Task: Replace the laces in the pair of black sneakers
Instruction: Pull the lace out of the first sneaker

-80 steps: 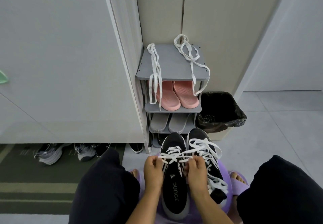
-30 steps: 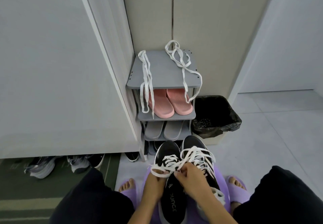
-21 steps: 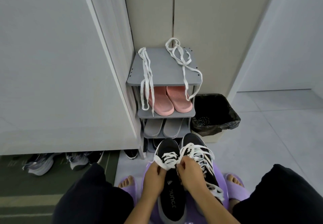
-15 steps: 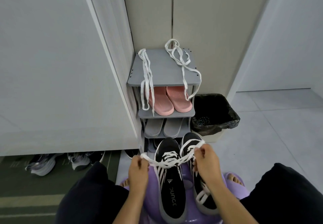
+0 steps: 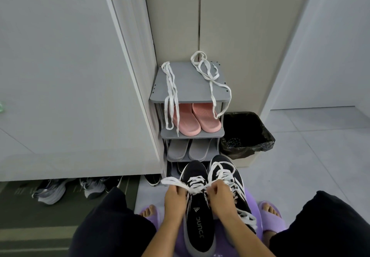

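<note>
Left hand [image 5: 176,196] pinches one strand of the white lace [image 5: 173,182], fingers curled. The left sneaker [image 5: 197,214] stands near, between the knees, laced to its top. Right hand [image 5: 219,193] pinches the other strand, fingers curled too. The bow seems to be in hand (other laces [image 5: 170,92] hang on the far rack [image 5: 190,85]). Next, pull it snug, then tidy the right sneaker [image 5: 228,173].

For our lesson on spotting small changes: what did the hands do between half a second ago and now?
The left hand and right hand, which were spread wide pulling the flat white lace taut, have come together over the tongue of the black sneaker with a grey sole, both still pinching the lace. The second black sneaker, the grey plastic shoe rack and the two loose white laces on it stayed put.
</note>
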`<state>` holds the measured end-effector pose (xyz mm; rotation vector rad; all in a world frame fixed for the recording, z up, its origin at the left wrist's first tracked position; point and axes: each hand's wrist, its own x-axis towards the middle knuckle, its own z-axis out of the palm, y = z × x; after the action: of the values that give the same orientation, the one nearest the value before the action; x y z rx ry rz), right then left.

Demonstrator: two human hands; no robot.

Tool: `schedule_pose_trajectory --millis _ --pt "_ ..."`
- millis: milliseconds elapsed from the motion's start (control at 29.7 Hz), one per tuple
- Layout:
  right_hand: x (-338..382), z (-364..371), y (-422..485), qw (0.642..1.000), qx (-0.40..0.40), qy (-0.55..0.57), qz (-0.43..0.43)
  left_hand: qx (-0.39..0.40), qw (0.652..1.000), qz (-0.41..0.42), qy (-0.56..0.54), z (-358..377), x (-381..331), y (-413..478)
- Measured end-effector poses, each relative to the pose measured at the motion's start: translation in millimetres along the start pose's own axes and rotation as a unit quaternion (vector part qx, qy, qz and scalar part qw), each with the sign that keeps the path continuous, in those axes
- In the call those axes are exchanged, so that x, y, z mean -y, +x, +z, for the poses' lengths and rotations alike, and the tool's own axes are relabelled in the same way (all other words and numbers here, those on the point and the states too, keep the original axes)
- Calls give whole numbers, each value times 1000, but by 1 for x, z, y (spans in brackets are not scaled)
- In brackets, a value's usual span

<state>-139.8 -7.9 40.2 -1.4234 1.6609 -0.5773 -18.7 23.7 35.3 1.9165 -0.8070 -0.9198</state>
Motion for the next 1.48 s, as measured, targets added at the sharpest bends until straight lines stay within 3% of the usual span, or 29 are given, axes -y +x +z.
schedule_pose_trajectory --millis 67,135,270,371,607,708,944,1146,1247,1382,1483 --pt "2 -5 -7 979 -33 195 41 -67 992 6 -103 -11 -2 2" --pt "0 -6 -10 961 -47 268 47 -80 988 4 -132 -19 -1 2" --pt "-7 14 -6 989 -28 148 11 32 998 4 -61 -4 7 -7" --pt "-12 23 -2 992 -15 123 8 64 997 20 -39 10 4 -15" --pt "-9 17 -11 969 -84 232 -28 84 994 32 -67 10 10 -11" --pt "-5 14 -12 955 -96 280 -32 75 994 31 -75 9 12 -10" --pt "-18 37 -10 982 -64 177 -6 70 996 1 -63 7 19 -5" --pt "-15 36 -8 966 -79 243 32 104 991 15 -86 5 20 -12" --pt "-8 30 -9 946 -101 307 33 35 994 42 -91 7 16 -7" --pt "6 7 -14 919 -144 366 -14 -47 957 -11 -287 -3 3 0" --pt "2 9 -15 949 -96 295 -44 -17 972 -16 -233 -1 8 -4"
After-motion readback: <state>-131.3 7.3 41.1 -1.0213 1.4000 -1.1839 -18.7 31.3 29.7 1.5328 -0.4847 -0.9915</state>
